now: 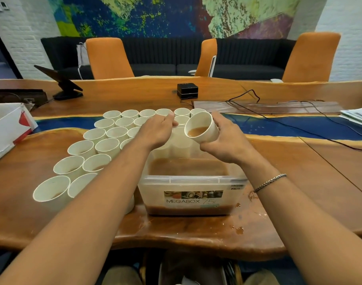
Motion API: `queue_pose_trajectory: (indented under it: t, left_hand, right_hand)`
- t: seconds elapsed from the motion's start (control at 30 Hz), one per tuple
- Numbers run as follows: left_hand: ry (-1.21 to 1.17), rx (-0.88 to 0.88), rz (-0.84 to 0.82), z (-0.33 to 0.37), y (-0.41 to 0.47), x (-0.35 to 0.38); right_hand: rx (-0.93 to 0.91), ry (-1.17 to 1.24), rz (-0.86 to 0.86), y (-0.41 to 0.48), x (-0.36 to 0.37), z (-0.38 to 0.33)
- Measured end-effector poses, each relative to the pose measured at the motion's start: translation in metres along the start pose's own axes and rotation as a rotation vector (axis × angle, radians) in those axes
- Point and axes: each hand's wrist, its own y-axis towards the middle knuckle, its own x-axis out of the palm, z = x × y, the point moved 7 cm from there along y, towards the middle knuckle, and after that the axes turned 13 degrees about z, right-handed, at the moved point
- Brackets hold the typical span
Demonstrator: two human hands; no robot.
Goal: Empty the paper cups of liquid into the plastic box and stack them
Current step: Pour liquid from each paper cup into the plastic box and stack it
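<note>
On the wooden desk (299, 171) stands the clear plastic box (192, 178), holding brown liquid. Paper cups (107, 148) crowd its left and far sides, several hidden by the forearms. The right grip (227, 145) curls round a tilted cup (202, 128) above the box's far edge. The left grip (157, 130) covers cups behind the box; I cannot tell whether it holds one.

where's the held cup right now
Head view, right of centre: the cup is tilted in the right hand, above the far edge of the box, next to the left hand.
</note>
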Motion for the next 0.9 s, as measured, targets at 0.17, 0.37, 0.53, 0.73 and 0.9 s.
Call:
queue_pose_trajectory:
  t: [0.17, 0.37, 0.53, 0.73, 0.9]
  left_hand:
    - [0.027, 0.030, -0.006, 0.001, -0.001, 0.000]
    - [0.058, 0.026, -0.009, 0.002, -0.004, -0.002]
    - [0.072, 0.028, -0.007, 0.003, -0.004, -0.003]
    - [0.086, 0.019, -0.008, 0.005, -0.007, -0.003]
    - [0.093, 0.019, -0.007, 0.006, -0.008, -0.004]
  right_hand:
    - [-0.027, -0.105, 0.035, -0.002, -0.005, -0.003]
    - [-0.045, -0.207, 0.040, -0.006, -0.008, -0.008]
    - [-0.033, -0.238, 0.046, -0.007, -0.011, -0.011]
    - [-0.041, -0.279, 0.046, -0.010, -0.011, -0.013]
    - [-0.050, -0.313, 0.058, -0.010, -0.011, -0.012]
